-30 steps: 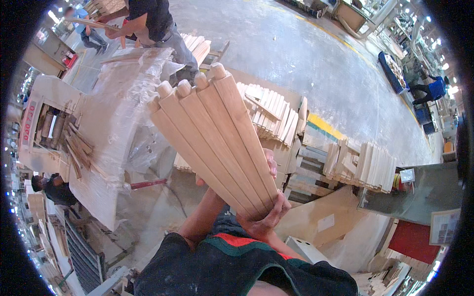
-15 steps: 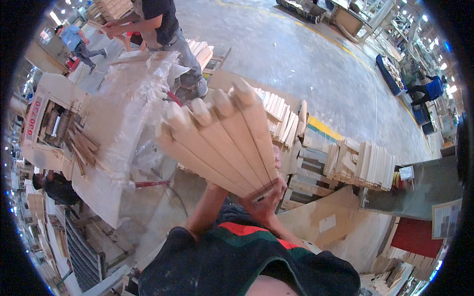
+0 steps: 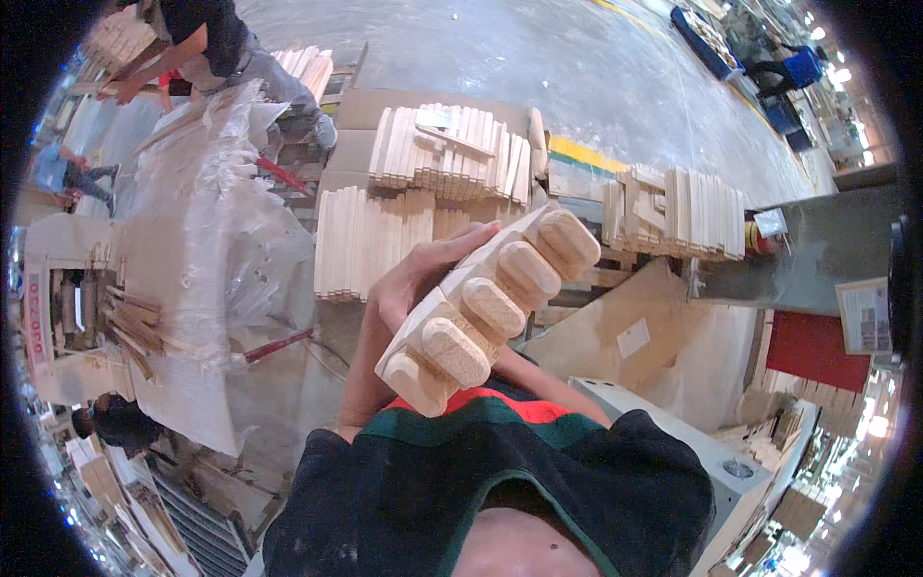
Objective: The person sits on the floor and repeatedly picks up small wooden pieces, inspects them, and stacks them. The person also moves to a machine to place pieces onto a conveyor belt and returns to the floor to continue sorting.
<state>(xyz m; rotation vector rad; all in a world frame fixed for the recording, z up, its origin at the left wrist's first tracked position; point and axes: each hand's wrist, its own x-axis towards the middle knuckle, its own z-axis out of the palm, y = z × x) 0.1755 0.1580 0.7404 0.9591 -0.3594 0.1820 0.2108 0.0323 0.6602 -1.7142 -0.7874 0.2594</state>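
Note:
A bundle of several pale wooden slats (image 3: 490, 308) with rounded ends is held up in front of my chest, its ends pointing at the camera. My left hand (image 3: 409, 284) grips the bundle's left side, with the fingers curled over its top edge. My right forearm (image 3: 556, 385) runs up under the bundle from the lower right. The right hand itself is hidden behind the slats it supports.
Stacks of similar slats (image 3: 452, 154) lie on pallets ahead, with more at the right (image 3: 683, 207). A plastic-wrapped load (image 3: 212, 221) stands to the left. A person (image 3: 212, 48) works at the top left. Cardboard sheets (image 3: 625, 337) and a white machine (image 3: 711, 452) are at the right.
The bundle has swung from leaning away, long faces showing, to pointing end-on at the camera. It has come closer to my chest, and my view has shifted toward the slat stacks.

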